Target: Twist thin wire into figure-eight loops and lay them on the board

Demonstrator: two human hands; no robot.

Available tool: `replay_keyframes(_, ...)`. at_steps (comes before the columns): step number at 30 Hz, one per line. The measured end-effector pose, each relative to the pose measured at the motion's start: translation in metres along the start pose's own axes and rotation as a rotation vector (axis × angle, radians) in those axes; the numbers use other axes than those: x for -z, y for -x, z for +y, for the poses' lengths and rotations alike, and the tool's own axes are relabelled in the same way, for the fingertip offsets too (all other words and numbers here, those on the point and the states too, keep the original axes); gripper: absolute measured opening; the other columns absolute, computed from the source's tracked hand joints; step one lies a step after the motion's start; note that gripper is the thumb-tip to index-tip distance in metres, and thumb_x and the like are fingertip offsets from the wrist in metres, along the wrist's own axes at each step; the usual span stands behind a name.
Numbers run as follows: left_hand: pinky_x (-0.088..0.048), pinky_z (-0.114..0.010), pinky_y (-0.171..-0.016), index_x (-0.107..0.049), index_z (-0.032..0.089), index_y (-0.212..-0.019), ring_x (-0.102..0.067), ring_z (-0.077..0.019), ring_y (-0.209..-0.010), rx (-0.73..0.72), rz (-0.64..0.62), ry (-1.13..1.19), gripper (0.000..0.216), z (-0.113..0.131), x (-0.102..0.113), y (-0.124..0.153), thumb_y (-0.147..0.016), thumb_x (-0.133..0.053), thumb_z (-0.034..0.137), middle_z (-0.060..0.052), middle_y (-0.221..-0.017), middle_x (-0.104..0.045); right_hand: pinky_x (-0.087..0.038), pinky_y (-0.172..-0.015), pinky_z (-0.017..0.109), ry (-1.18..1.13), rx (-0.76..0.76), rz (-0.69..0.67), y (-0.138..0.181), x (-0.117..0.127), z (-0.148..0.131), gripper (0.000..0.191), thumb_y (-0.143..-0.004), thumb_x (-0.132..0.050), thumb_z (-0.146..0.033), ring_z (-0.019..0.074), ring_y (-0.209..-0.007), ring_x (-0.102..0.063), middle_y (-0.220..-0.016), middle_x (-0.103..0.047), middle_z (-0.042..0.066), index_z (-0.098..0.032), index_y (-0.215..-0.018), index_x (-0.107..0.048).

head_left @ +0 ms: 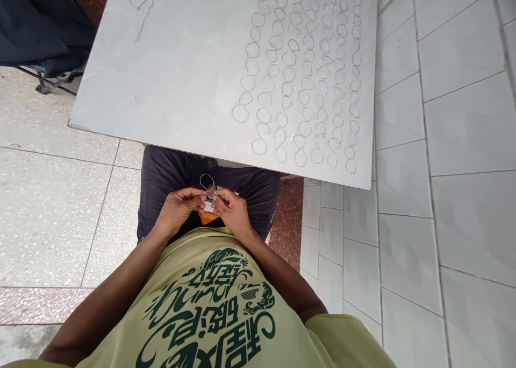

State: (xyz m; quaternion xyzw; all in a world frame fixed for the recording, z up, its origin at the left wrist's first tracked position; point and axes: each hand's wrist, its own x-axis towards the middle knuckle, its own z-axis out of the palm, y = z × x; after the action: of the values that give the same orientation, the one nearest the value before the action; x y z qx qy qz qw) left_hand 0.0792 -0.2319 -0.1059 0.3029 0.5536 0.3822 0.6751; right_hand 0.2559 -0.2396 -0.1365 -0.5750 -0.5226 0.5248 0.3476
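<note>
Left hand point(179, 209): closed in a pinch on the wire loop point(207, 182), fingertips against those of the other hand, over the lap.
Right hand point(231, 209): likewise pinched tight on the same wire, at the loop's lower right end; touched the left hand at the fingertips.
Wire loop: thin, pale, roundish; stood up above both sets of fingertips, in front of the dark trousers point(161, 174), just below the near edge of the board point(181, 77).
Orange item point(208, 217): lay in the lap just beneath the hands, mostly hidden; kind could not be told.
Board: white, flat, slanted across the upper view; near edge hung over the knees.
Bent wires point(306, 77): lay in wavy rows of linked loops on the board's right half, close together.
Lone wire point(141, 2): lay apart near the board's far left corner.
Shirt point(209, 303): olive-green with dark green print, at the bottom of the view.
Dark fabric point(36, 29): bundled at upper left, well apart from the hands.
White tiles point(443, 142): filled the right side.
</note>
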Motion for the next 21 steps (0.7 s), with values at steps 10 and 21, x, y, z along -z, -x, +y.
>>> replay_keyframes(10, -0.055, -0.026, -0.057, -0.082, 0.014, -0.083, -0.064, -0.0137, -0.054, 0.082, 0.021, -0.036, 0.033, 0.002, -0.002, -0.001, -0.065, -0.091, 0.041, -0.004, -0.066, -0.072, -0.047, -0.075, 0.025, 0.445, 0.328, -0.187, -0.002, 0.020, -0.014, 0.024, -0.101, -0.046, -0.020, 0.0162, -0.076, -0.064, -0.082, -0.070, 0.003, -0.019, -0.093, -0.069)
replay_keyframes(21, -0.055, -0.027, -0.058, -0.083, 0.015, -0.085, -0.064, -0.0140, -0.056, 0.073, -0.002, -0.077, 0.032, 0.005, 0.000, -0.002, -0.066, -0.089, 0.040, -0.005, -0.071, -0.075, -0.053, -0.067, 0.025, 0.085, 0.037, -0.295, -0.004, 0.032, -0.013, 0.031, -0.100, -0.061, -0.043, 0.0152, -0.069, -0.067, -0.082, -0.073, 0.001, -0.019, -0.118, -0.068)
